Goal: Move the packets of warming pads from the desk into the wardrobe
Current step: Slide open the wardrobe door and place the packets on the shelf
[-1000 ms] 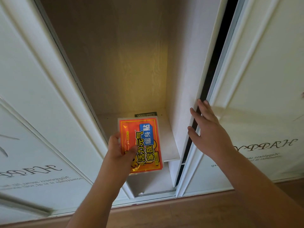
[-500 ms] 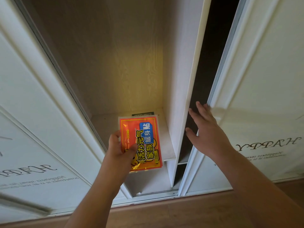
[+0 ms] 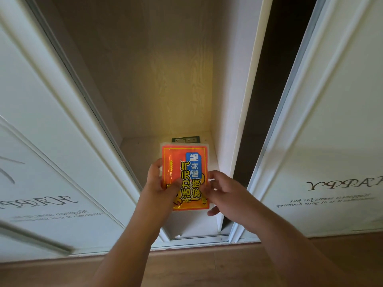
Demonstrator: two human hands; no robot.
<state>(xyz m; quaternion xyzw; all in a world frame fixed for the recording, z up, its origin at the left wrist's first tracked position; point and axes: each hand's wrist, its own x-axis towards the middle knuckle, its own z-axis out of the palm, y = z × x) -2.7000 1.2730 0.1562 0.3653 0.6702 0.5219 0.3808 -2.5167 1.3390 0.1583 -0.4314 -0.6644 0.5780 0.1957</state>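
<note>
Head view: glossy, flat orange packet (image 3: 185,176) held above the pale woodgrain shelf (image 3: 143,146), left hand (image 3: 160,188) grip clamped on its lower corner, right hand (image 3: 224,192) fingers pinching its right edge. Open gap between white sliding doors (image 3: 323,141).

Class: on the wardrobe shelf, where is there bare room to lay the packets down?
Bare shelf lies left of the packets, up to the left door. A dark strip lies at the back. The front right is crowded by both hands: left hand, right hand.
</note>
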